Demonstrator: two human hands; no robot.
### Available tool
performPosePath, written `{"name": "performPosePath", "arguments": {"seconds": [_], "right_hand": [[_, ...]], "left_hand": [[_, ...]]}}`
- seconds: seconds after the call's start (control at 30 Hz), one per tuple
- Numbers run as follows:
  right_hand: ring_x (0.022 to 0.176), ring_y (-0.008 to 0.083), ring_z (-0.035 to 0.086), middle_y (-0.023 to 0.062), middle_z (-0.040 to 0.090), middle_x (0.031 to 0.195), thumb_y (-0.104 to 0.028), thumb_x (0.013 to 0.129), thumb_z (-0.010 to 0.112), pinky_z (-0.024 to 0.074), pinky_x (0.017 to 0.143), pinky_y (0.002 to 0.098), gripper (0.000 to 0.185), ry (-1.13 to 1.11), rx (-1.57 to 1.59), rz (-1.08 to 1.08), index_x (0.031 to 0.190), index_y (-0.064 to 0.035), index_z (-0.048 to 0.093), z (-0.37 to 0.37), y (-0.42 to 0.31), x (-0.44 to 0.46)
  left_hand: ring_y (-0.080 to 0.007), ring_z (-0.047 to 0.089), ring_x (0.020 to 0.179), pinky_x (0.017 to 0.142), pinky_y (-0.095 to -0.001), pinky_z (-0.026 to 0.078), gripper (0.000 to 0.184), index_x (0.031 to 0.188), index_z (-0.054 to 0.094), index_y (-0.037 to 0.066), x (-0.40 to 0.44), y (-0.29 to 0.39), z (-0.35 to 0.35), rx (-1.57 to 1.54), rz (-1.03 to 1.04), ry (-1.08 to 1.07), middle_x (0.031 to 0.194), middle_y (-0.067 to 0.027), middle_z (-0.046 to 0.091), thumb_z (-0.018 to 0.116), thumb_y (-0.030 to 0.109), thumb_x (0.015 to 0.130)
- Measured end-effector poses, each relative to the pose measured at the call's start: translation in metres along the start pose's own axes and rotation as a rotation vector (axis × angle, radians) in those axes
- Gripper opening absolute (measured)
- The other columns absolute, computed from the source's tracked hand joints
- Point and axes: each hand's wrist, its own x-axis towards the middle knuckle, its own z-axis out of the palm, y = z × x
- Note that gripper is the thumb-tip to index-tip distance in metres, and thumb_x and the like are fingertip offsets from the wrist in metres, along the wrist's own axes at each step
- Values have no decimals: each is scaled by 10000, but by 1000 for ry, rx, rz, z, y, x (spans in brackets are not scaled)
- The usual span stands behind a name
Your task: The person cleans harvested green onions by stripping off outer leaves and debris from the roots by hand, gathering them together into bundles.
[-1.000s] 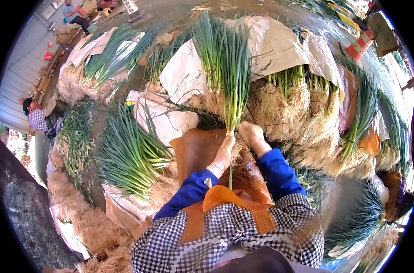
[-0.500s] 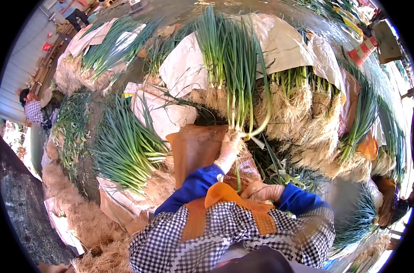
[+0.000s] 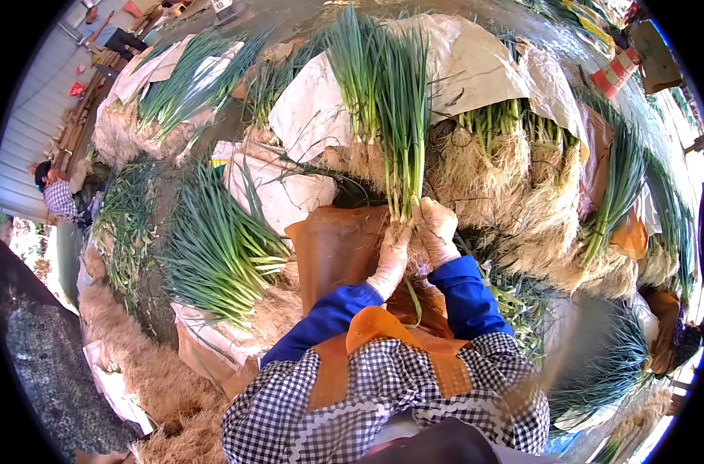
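A bunch of green onions [image 3: 402, 116] stands upright in front of me, leaves pointing away and pale stems toward me. My left hand [image 3: 392, 251] is closed round its lower stems near the roots. Right beside it, my right hand [image 3: 435, 226] is closed against the right side of the same stems, fingertips pressed on them. A loose green leaf [image 3: 415, 303] hangs below my hands over the orange-brown apron [image 3: 336, 251]. To the left lies a pile of green onions [image 3: 220, 251], its roots toward me.
More green onions with long roots [image 3: 483, 174] lie under tan sheets [image 3: 476, 69] ahead and right. Another rooted pile [image 3: 174, 93] is at the back left. One person [image 3: 62, 197] is at the far left, another [image 3: 108, 35] at the top left. A red-and-white object [image 3: 616, 73] stands back right.
My right hand has come up from near the apron to the stems beside my left hand. The bent stalk that stuck out at the right of the bunch no longer shows there.
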Motion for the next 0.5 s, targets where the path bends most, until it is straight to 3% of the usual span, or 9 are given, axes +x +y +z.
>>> {"name": "performPosePath", "arguments": {"seconds": [0.07, 0.17, 0.23, 0.27, 0.3, 0.37, 0.43, 0.47, 0.5], "right_hand": [[534, 306, 573, 99, 568, 595, -347, 861, 528, 444, 483, 413, 321, -63, -93, -9, 648, -106, 523, 2, 6, 2], [526, 288, 582, 96, 588, 614, -363, 857, 528, 449, 480, 395, 313, -54, -79, -31, 661, -119, 544, -7, 9, 0], [477, 235, 573, 46, 572, 561, -373, 857, 519, 436, 450, 357, 297, -99, -156, -130, 672, -145, 565, -13, 9, -8], [431, 180, 552, -1, 538, 497, -373, 862, 502, 421, 431, 316, 279, -59, -370, -343, 703, -160, 583, -15, 9, -14], [431, 180, 552, -1, 538, 497, -373, 862, 502, 421, 431, 316, 279, -65, -375, -339, 703, -160, 583, -17, 8, -23], [496, 176, 581, 10, 588, 584, -428, 877, 450, 446, 463, 300, 322, -507, -388, -377, 748, -178, 606, -26, 2, -40], [588, 210, 613, 23, 609, 653, -467, 873, 438, 486, 538, 324, 387, -764, 16, -557, 720, -148, 595, -40, 33, -59], [647, 249, 626, 45, 637, 728, -482, 869, 444, 508, 608, 351, 422, -1103, -30, -627, 801, -107, 628, -68, 53, -60], [703, 245, 635, 84, 652, 806, -522, 850, 452, 512, 680, 333, 475, -1444, -438, -478, 1002, -107, 626, -79, 43, -39]], "left_hand": [[-135, 498, 1015, 904, -261, 375, 402, 1176, 511, 8, -1, -3, 5, -132, 10, 16, 1110, -53, 559, 597, 266, 880], [-140, 524, 952, 840, -273, 417, 344, 1146, 530, 17, 2, -7, 12, -48, 24, 100, 1054, -48, 577, 570, 244, 891], [-110, 518, 866, 764, -247, 428, 303, 1120, 544, 29, -5, 4, 19, -103, 22, 115, 977, -22, 567, 567, 225, 890], [-81, 511, 781, 687, -222, 439, 262, 1094, 558, 42, -10, 12, 23, -156, 14, 129, 900, 4, 556, 565, 206, 890], [-81, 511, 781, 687, -222, 439, 262, 1094, 558, 42, -10, 8, 20, -159, 7, 128, 900, 4, 556, 565, 206, 890], [-89, 516, 781, 690, -225, 441, 264, 1104, 555, 39, -5, 1, 16, -333, -8, 68, 901, 0, 561, 559, 205, 899], [-83, 509, 755, 664, -217, 436, 253, 1099, 560, 55, -4, 13, 2, -275, -85, 100, 882, 15, 565, 549, 223, 911], [-70, 509, 749, 658, -209, 433, 267, 1106, 564, 84, 5, 18, -8, -378, -181, 13, 874, 31, 569, 555, 262, 907], [-77, 518, 787, 687, -211, 438, 282, 1120, 562, 98, 9, 14, -16, -417, -251, -74, 891, 31, 572, 569, 272, 898]]}}
